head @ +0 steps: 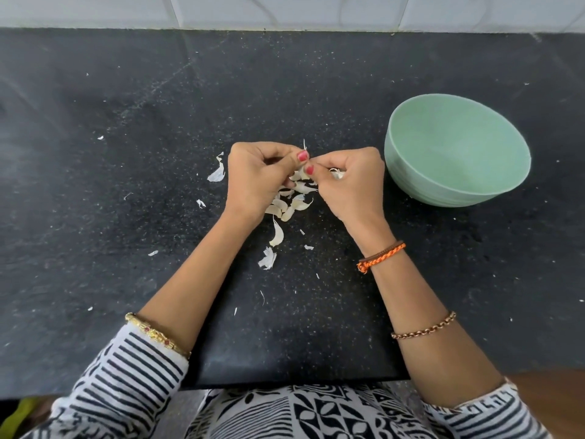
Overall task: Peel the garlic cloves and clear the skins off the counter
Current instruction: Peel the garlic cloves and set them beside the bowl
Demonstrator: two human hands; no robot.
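My left hand (253,179) and right hand (351,182) met at the middle of the black speckled counter (126,122), fingers curled, together pinching a garlic clove (304,153) with a wisp of skin sticking up at twelve o'clock. Right under my hands sat the pile of garlic cloves (291,204), touching one another. Skins (217,172) lay scattered at nine and six o'clock, with tiny flakes farther out. At three o'clock stood the green bowl (456,185), near my right hand but apart from it. White tiled wall (285,11) ran along at twelve o'clock.
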